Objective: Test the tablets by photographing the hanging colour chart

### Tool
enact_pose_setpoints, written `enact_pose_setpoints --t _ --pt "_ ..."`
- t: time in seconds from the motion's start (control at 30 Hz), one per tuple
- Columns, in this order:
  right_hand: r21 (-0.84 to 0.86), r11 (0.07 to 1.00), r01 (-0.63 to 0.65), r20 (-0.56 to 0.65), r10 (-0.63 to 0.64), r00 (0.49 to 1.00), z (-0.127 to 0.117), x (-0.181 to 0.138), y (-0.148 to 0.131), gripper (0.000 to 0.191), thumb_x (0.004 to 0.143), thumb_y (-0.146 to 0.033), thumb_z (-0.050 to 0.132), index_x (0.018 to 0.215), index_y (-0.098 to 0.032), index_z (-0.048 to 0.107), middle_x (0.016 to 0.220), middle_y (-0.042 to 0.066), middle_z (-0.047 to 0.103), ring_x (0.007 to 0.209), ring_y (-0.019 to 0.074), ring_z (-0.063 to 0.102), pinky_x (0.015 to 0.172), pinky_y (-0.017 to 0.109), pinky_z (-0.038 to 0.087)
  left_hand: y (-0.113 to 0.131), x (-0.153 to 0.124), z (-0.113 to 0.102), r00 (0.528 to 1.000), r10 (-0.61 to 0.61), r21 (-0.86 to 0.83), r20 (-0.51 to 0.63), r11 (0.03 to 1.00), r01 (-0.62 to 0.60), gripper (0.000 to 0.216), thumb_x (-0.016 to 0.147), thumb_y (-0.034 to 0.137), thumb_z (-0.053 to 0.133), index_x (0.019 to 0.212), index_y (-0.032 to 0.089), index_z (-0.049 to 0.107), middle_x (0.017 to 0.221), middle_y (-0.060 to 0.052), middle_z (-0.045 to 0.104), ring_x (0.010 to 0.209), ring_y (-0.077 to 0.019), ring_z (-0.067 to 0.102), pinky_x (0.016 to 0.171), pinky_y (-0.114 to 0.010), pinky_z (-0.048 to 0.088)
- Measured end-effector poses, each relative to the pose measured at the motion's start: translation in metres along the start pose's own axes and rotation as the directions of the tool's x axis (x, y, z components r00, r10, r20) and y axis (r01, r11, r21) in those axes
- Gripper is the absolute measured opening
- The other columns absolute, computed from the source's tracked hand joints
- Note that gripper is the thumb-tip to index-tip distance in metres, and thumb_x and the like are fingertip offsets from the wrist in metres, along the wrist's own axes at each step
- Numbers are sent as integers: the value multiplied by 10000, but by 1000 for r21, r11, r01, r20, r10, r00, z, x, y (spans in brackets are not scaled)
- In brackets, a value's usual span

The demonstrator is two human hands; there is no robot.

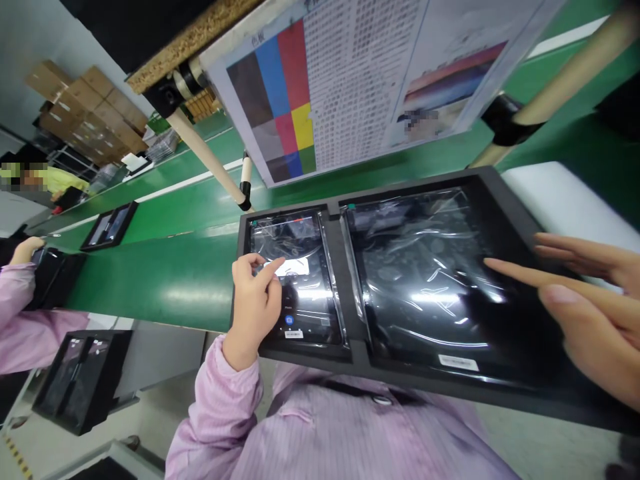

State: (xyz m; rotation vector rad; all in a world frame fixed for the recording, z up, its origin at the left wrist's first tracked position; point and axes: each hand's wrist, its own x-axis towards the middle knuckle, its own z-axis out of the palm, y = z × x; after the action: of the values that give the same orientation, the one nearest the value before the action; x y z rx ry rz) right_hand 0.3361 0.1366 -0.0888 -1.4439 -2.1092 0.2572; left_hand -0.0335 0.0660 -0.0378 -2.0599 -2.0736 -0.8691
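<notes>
A black foam tray lies in front of me with two film-wrapped tablets side by side in its recesses. The left tablet has a lit screen with a white box and a blue camera icon. My left hand is over its left side, index finger stretched onto the screen and the other fingers partly curled, holding nothing. The right tablet looks dark under wrinkled film and bears a white label near its lower edge. Above its right side my right hand points with the index finger, fingers apart; whether the tip touches is unclear.
A sheet with colour blocks hangs from a pipe frame above the green bench. White foam lies behind the right hand. More black trays stand to the left, near a co-worker's hand.
</notes>
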Motion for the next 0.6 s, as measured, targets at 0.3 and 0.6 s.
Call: enact_pose_setpoints --t 0.3,0.6 --pt "138 986 -91 -50 99 994 -3 12 2 415 977 -441 394 1184 -307 728 1388 33 552 1232 255 588 1161 463 443 -7 1 0 994 -61 -163 -96 986 44 286 940 153 495 1059 204 751 1055 -82 545 992 -199 567 900 -387 506" --pt "525 645 -555 187 549 815 16 -34 44 572 922 -582 427 1471 -425 474 1473 28 492 1345 242 501 1035 297 515 -98 -46 -24 900 -354 -684 256 592 427 614 914 587 597 1414 232 566 1523 -139 510 1410 -286 483 1177 -433 373"
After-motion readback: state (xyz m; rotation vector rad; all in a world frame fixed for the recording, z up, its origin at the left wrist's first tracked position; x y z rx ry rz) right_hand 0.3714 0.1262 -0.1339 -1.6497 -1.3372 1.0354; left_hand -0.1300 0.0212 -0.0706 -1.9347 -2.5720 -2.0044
